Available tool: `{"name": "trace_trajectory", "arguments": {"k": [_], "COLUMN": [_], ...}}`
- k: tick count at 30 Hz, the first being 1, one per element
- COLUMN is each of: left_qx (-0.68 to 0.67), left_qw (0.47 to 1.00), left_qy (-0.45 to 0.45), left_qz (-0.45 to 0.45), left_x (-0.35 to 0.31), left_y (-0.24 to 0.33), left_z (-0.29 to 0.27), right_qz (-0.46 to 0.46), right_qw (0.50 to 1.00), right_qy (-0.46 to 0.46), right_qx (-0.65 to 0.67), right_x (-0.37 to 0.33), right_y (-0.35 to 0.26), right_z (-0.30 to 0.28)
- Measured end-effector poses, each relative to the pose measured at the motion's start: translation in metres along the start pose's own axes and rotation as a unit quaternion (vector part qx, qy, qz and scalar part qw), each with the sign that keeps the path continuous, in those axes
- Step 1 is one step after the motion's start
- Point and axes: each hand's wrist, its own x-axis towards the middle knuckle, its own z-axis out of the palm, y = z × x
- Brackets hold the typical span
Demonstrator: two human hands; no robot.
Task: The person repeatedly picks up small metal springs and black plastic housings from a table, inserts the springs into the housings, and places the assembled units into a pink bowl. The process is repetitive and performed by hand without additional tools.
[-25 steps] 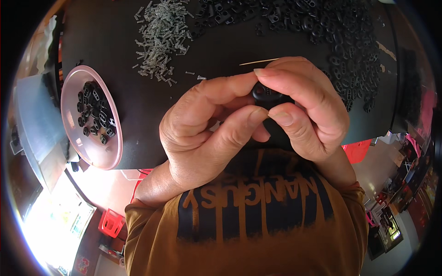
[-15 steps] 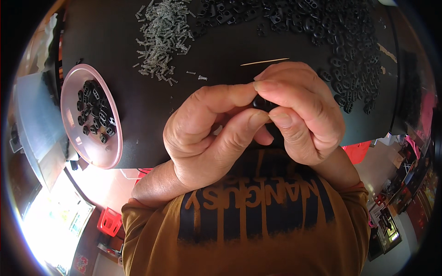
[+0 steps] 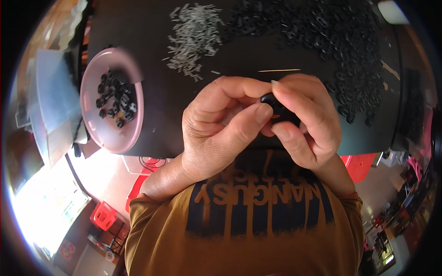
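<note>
Just above my chest, my two hands meet around a small black plastic cord lock (image 3: 267, 98). My left hand (image 3: 218, 124) pinches it between thumb and index finger. The index finger of my right hand (image 3: 313, 122) bends over its right side, with the thumb lower down; the fingers cover much of the piece. Beyond the hands lies a heap of small metal springs (image 3: 195, 39), one of them loose near my left index finger. To its right spreads a big pile of black cord lock parts (image 3: 322, 30). A thin wooden toothpick (image 3: 279, 70) rests beyond my right hand.
A pink translucent bowl (image 3: 86, 108) with several black cord locks (image 3: 110, 92) in it stands at the table's left. The dark table (image 3: 161, 119) ends just before my body. A white object (image 3: 392, 12) is at the far right corner. Red stools (image 3: 103, 216) stand on the floor.
The view has shifted, so the table things sit differently in it. My right thumb has come away from my left thumb, and more of the black cord lock shows.
</note>
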Motion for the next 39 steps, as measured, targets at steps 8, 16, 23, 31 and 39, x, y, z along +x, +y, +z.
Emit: {"name": "trace_trajectory", "arguments": {"k": [8,16,23,31,39], "left_qx": [0.31,0.596,0.746,0.791,0.348], "left_qw": [0.859,0.669,0.632,0.575,0.936], "left_qy": [0.359,0.386,-0.022,-0.061,0.037], "left_qz": [0.192,0.22,0.207,0.202,-0.033], "left_x": [-0.028,-0.024,0.012,0.029,0.016], "left_y": [0.049,0.061,0.012,0.004,0.015], "left_z": [-0.059,-0.08,-0.038,-0.035,0.003], "right_qz": [0.06,0.106,0.12,0.132,0.259], "right_qw": [0.994,0.99,0.988,0.987,0.953], "right_qy": [-0.091,-0.087,-0.092,-0.07,0.05], "right_qx": [-0.002,0.025,0.031,0.063,0.151], "right_x": [-0.028,-0.043,-0.046,-0.046,-0.028], "right_y": [-0.009,-0.008,-0.004,-0.001,-0.012], "right_z": [-0.007,-0.003,-0.002,-0.003,-0.008]}}
